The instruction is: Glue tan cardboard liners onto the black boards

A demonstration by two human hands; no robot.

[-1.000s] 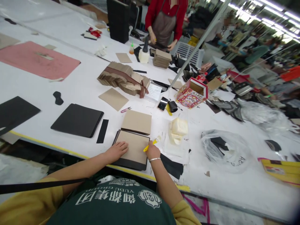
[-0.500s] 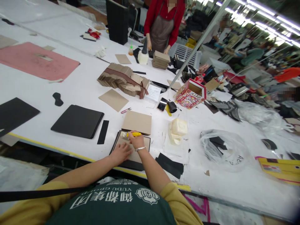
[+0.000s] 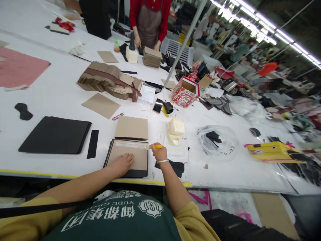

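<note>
My right hand (image 3: 159,153) is closed round the yellow handle of a brush (image 3: 155,146). The bristles touch the right part of the upper edge of a tan board (image 3: 139,157), where a pale wet streak runs across. My left hand (image 3: 124,164) lies flat on that board with its fingers stretched out and holds nothing. Black sheets (image 3: 136,173) show beneath the board. Just beyond it is a stack of tan boards (image 3: 131,128). To the right of the stack stands a cream-coloured container (image 3: 176,127) with a cut-open side.
Black sheets (image 3: 55,135) and a black strip (image 3: 93,144) lie at left. Beyond are pink snips (image 3: 117,116), a phone (image 3: 158,105), bundled tan pieces (image 3: 107,80) and a red patterned box (image 3: 185,92). A plastic bag (image 3: 218,142) is at right; a person in red works opposite.
The brush in my right hand has moved rightward along the board's upper edge, and a wet streak now shows behind it. My left hand stays flat on the board. The view has shifted.
</note>
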